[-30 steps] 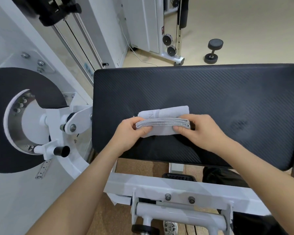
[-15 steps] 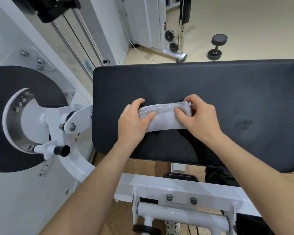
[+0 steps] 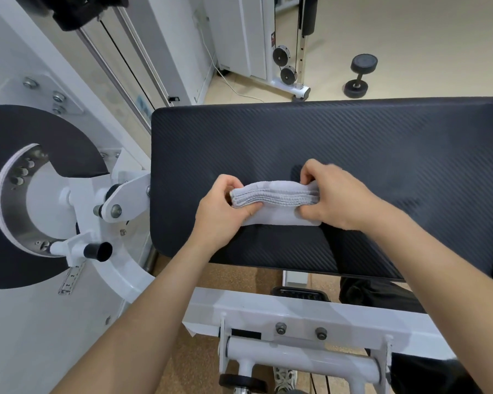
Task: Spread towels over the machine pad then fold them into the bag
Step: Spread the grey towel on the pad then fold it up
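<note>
A small grey towel (image 3: 273, 200), folded into a thick narrow bundle, sits on the black machine pad (image 3: 382, 155) near its front middle. My left hand (image 3: 219, 211) pinches the towel's left end, thumb under the stacked edges. My right hand (image 3: 336, 194) grips the right end with curled fingers. The layered hems face me, and the bundle is raised a little off the pad at the top. No bag is in view.
The white machine frame (image 3: 268, 311) runs below the pad. A black and silver pivot disc (image 3: 26, 194) with a knob stands at the left. A black dumbbell (image 3: 359, 75) lies on the floor beyond the pad, next to a cable machine base (image 3: 291, 81).
The towel has been folded over once more, from a flatter, wider shape into a thicker, narrower bundle. Both hands stayed on its ends and shifted slightly away from me.
</note>
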### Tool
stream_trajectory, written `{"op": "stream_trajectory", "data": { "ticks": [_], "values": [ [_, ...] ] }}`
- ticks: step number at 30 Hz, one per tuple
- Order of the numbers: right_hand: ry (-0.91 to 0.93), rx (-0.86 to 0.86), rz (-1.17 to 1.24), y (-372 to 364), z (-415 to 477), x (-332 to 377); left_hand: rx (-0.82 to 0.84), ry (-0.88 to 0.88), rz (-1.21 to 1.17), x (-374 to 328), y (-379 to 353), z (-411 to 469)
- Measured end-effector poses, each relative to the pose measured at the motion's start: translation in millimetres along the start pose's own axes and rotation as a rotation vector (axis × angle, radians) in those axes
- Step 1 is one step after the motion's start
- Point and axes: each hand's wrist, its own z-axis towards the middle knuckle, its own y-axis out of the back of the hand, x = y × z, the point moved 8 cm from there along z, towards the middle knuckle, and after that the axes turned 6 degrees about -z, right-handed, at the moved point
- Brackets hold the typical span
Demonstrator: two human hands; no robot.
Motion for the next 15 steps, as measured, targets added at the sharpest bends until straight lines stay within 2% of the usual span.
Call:
{"op": "stream_trajectory", "data": {
  "ticks": [2,4,6,8,11,15],
  "values": [
    [-0.008,0.071,0.123,-10.4,-2.6,5.0,0.037,0.139,-0.267,6.9,2.2,-3.2],
    [-0.074,0.101,0.417,-19.5,-9.9,7.6,0.047,0.264,-0.447,11.8,1.4,-12.0],
    [-0.158,0.152,0.839,-30.3,-20.1,12.7,0.011,0.329,-0.428,13.9,5.6,-20.8],
    [-0.231,0.205,1.126,-41.7,-30.9,21.3,-0.048,0.336,-0.374,13.8,13.4,-27.7],
    [-0.344,0.218,1.344,-53.9,-45.9,38.8,-0.127,0.342,-0.446,11.0,26.9,-36.9],
    [-0.472,0.134,1.448,-66.4,-62.7,60.7,-0.181,0.352,-0.527,11.3,46.2,-52.6]
  ]
}}
